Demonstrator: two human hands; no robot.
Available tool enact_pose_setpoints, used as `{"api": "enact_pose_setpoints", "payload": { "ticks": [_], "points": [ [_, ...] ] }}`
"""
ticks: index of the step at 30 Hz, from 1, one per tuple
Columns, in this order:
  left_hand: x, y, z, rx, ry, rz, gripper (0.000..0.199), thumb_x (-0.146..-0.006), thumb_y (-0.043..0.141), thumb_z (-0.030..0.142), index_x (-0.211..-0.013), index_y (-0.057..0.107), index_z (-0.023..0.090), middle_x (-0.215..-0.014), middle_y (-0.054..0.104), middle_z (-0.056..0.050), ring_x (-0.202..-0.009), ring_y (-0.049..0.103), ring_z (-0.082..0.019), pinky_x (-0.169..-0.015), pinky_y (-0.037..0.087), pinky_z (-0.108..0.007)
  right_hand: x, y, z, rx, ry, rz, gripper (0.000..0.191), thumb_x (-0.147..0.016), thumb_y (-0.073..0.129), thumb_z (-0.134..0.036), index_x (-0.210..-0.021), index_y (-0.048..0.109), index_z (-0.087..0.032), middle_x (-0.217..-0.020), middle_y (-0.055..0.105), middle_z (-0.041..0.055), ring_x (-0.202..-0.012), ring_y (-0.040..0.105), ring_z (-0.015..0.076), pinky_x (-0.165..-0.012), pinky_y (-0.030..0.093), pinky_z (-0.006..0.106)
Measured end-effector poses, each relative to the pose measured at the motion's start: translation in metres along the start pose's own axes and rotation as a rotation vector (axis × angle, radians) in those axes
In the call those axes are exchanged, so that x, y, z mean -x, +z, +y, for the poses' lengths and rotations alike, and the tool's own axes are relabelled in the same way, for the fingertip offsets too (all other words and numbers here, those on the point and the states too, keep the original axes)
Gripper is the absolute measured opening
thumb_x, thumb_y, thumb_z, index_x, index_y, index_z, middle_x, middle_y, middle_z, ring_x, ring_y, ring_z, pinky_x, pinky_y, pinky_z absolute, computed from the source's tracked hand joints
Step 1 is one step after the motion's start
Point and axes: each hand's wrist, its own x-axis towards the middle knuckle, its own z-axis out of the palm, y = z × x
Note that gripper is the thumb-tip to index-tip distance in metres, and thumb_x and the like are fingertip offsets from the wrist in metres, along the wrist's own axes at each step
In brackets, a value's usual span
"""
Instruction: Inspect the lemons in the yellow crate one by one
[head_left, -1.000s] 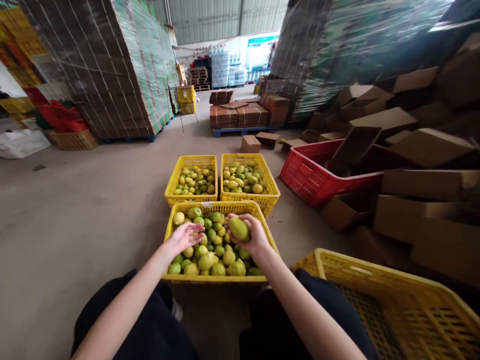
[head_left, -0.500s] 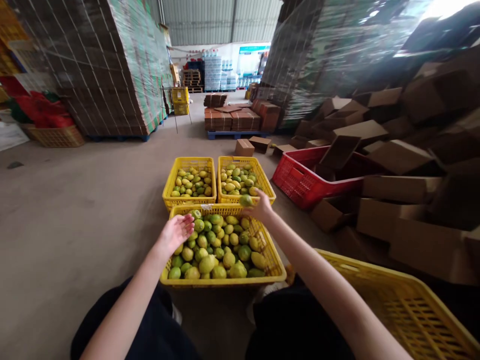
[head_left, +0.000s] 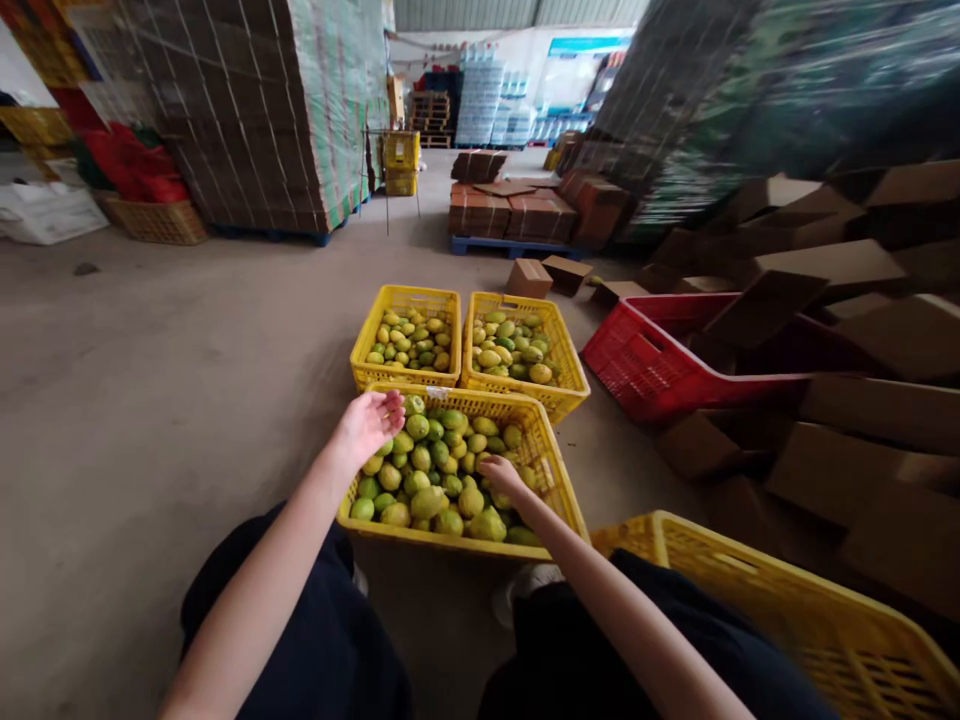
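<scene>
Yellow-green lemons (head_left: 427, 502) fill the nearest yellow crate (head_left: 450, 540) in front of my legs. Over its back left corner is my left hand (head_left: 373, 425), palm turned inward, fingers spread a little and holding nothing. My right hand (head_left: 504, 474) has reached down among the lemons right of the crate's middle. Its fingers curl over a lemon, which the hand mostly hides. Just behind stand two more yellow crates, a left one (head_left: 409, 378) and a right one (head_left: 566, 400), both containing lemons.
A red crate (head_left: 637, 370) stands at the right beside heaped cardboard boxes (head_left: 855, 460). Another yellow crate (head_left: 735, 560) is close by my right leg. Farther back are flattened cartons (head_left: 495, 215) on a blue pallet (head_left: 502, 246) and tall wrapped stacks (head_left: 232, 120).
My right hand has come from the far right crate's front edge, where a green lemon was at its fingers, down into the near crate. My left hand stays open. The view has shifted.
</scene>
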Motion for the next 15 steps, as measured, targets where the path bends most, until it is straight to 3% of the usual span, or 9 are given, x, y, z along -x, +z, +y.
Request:
{"api": "enact_pose_setpoints", "payload": {
  "ticks": [4,8,11,15],
  "points": [
    [0.001,-0.002,0.012,0.055,0.036,0.046,0.018,-0.080,0.044,0.005,-0.083,0.062,0.011,-0.063,0.064,-0.004,-0.054,0.058,-0.013,-0.055,0.049,-0.024,-0.028,0.056,-0.013,-0.019,-0.124,0.057,0.036,-0.063,0.063,0.008,-0.067,0.045,-0.023,-0.053,0.040,-0.0114,-0.054,0.043,0.0080,-0.053,0.036,0.019],
    [0.004,-0.004,0.023,0.080,0.060,0.006,0.017,-0.081,0.045,0.007,-0.079,0.061,0.012,-0.064,0.063,-0.004,-0.054,0.058,-0.012,-0.058,0.049,-0.024,-0.051,0.104,-0.028,-0.059,-0.201,0.049,0.045,-0.061,0.072,0.002,-0.067,0.037,-0.025,-0.062,0.043,-0.0093,-0.068,0.053,0.0113,-0.063,0.043,0.021],
    [0.005,-0.005,0.026,0.097,0.110,0.012,0.018,-0.081,0.044,0.008,-0.077,0.061,0.012,-0.063,0.063,-0.004,-0.054,0.058,-0.011,-0.059,0.049,-0.023,-0.060,0.124,-0.029,-0.070,-0.235,0.031,0.050,-0.064,0.075,-0.004,-0.065,0.031,-0.026,-0.071,0.046,-0.0058,-0.082,0.058,0.0138,-0.068,0.045,0.022],
    [0.008,-0.002,0.017,-0.095,0.201,-0.069,0.020,-0.082,0.046,0.009,-0.073,0.064,0.013,-0.065,0.066,-0.005,-0.056,0.059,-0.011,-0.059,0.046,-0.022,-0.065,0.126,-0.024,-0.032,-0.261,-0.010,0.046,-0.067,0.074,-0.005,-0.063,0.033,-0.024,-0.069,0.044,-0.0046,-0.088,0.060,0.0144,-0.066,0.043,0.020]
  ]
}}
